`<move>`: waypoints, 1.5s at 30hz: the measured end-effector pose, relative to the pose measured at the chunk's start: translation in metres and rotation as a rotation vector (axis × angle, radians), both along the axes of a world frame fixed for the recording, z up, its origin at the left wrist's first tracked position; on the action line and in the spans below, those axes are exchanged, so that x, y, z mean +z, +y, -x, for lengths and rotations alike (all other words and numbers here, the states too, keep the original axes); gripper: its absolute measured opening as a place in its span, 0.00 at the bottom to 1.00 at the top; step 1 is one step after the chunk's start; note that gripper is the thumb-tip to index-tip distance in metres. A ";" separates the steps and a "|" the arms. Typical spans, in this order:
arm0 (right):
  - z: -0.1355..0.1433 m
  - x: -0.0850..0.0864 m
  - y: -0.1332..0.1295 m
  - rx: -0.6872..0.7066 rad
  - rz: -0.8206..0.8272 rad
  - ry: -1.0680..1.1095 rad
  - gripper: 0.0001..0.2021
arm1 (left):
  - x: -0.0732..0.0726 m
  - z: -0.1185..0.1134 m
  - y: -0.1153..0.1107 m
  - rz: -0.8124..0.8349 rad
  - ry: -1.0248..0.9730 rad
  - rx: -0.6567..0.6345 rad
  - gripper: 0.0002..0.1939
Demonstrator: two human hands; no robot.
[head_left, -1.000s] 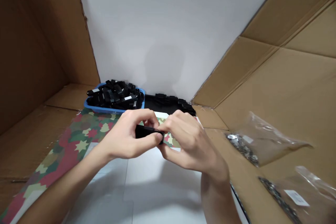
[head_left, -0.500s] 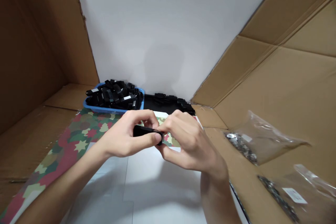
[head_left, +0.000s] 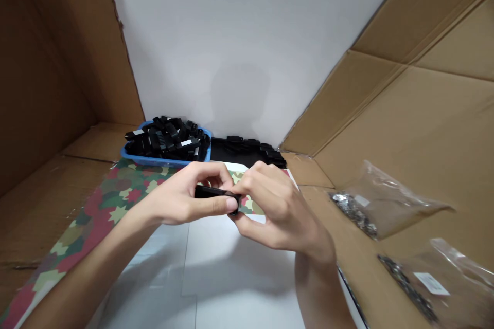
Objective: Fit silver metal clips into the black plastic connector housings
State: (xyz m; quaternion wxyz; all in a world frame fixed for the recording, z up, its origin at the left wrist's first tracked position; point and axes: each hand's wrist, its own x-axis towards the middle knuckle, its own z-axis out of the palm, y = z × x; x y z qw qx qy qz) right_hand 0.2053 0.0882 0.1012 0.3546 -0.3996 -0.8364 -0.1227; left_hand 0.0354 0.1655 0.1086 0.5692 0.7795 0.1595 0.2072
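Observation:
A small, elongated black plastic part [head_left: 212, 193] is held above the white work surface, in the middle of the view. My left hand [head_left: 189, 195] is closed round it, the thumb lying along its near side and the fingers behind. At its right end, the thumb and fingers of my right hand [head_left: 270, 205] pinch the tip. What sits between the right fingertips is hidden. Past my hands, a blue basket [head_left: 152, 160] holds a heap of similar black parts [head_left: 170, 139], some with white labels.
Right of the basket lies a black tray [head_left: 235, 154] with several black pieces along its far edge. Two clear plastic bags of small metal pieces, one farther [head_left: 386, 200] and one nearer [head_left: 432, 277], lie at the right. Cardboard walls [head_left: 424, 128] flank the surface.
Both hands keep their grip on the black part with almost no visible movement. The whole view has shifted very slightly.

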 end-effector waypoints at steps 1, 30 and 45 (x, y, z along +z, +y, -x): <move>0.000 0.000 0.000 0.004 0.002 0.002 0.02 | 0.000 0.000 0.000 0.015 0.000 -0.004 0.08; 0.000 0.002 0.013 0.043 0.733 0.691 0.09 | -0.001 -0.006 0.000 -0.233 -0.133 0.348 0.09; 0.004 0.002 0.003 -0.274 0.503 0.408 0.05 | -0.010 -0.011 0.005 -0.466 -0.050 0.450 0.11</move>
